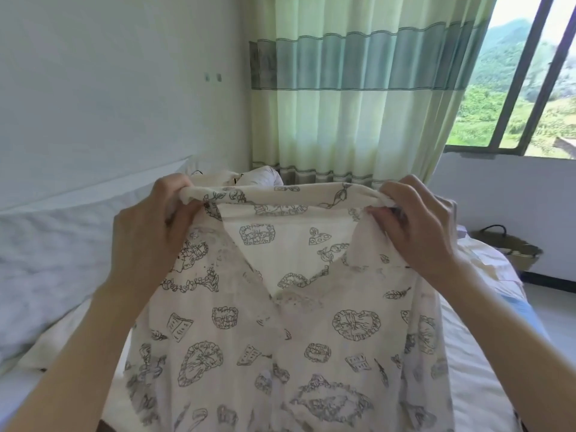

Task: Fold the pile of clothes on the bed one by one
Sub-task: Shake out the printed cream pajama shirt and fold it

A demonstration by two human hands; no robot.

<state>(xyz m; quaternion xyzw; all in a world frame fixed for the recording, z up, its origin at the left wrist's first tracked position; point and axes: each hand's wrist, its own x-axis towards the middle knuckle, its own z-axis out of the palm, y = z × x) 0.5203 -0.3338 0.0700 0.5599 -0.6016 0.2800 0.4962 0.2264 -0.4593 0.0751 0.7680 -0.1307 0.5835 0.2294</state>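
You have two hands up, the left hand (149,232) and the right hand (414,226), on one printed shirt (280,353). Around you: one bed (486,385), one striped curtain (358,98), one window (536,88), one woven basket (511,247).

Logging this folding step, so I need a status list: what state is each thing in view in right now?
printed shirt: held up by the collar, unfolded, hanging open
left hand: grips the collar's left end
right hand: grips the collar's right end
curtain: drawn partway, leaving the window uncovered
window: uncovered; open or closed unclear
bed: white sheet, rumpled
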